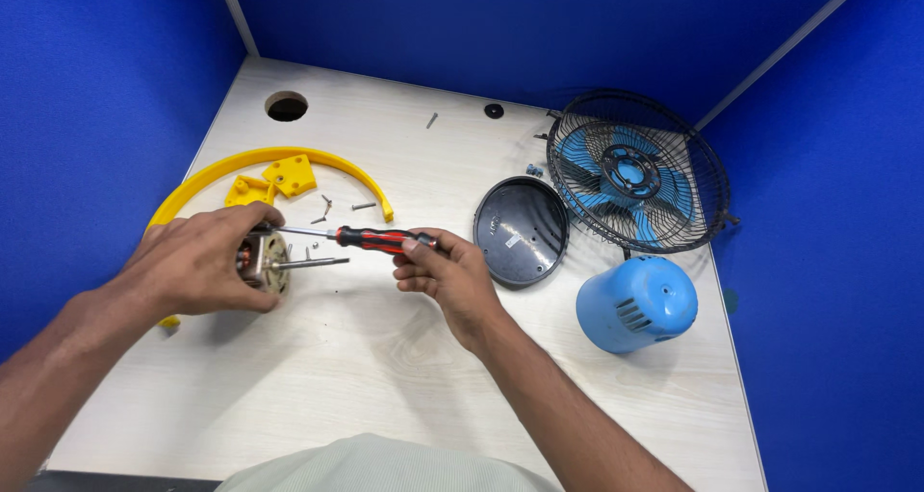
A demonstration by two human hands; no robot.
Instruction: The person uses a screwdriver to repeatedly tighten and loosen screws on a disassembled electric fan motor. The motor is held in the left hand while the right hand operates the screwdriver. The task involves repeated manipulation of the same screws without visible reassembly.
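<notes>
Left hand (197, 261) clamped round small metal fan motor with copper windings (262, 261), left-centre of frame. Right hand (445, 272) pinching red-black-handled screwdriver (371, 238), tip at motor. Keep shaft square, press inward, brace motor.

The motor (262, 259) is small, with metal plates and copper windings, lying on its side on the table with its thin shaft pointing right. The screwdriver (361, 237) has a red and black handle and lies level, its slim steel tip at the motor's top.
</notes>
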